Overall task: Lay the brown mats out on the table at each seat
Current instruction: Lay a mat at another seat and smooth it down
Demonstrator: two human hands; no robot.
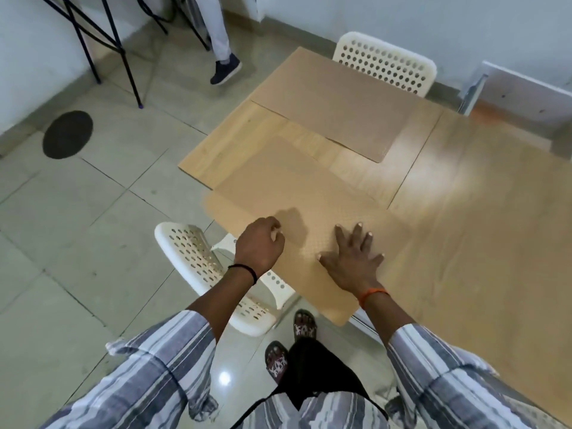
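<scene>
A brown dotted mat (297, 193) lies at the near seat of the wooden table (464, 212), its left and near corners hanging over the table's edge. My right hand (356, 261) rests flat on this mat with fingers spread. My left hand (260, 246) hovers at the mat's left edge with fingers curled; I cannot tell whether it pinches the mat. A second brown mat (337, 100) lies flat at the far seat, in front of a white chair.
A white perforated chair (198, 261) stands below my left arm beside the table. Another white chair (387, 63) sits at the far side. A person's leg and dark shoe (226, 69) stand on the tiled floor, near black stand legs (123, 54).
</scene>
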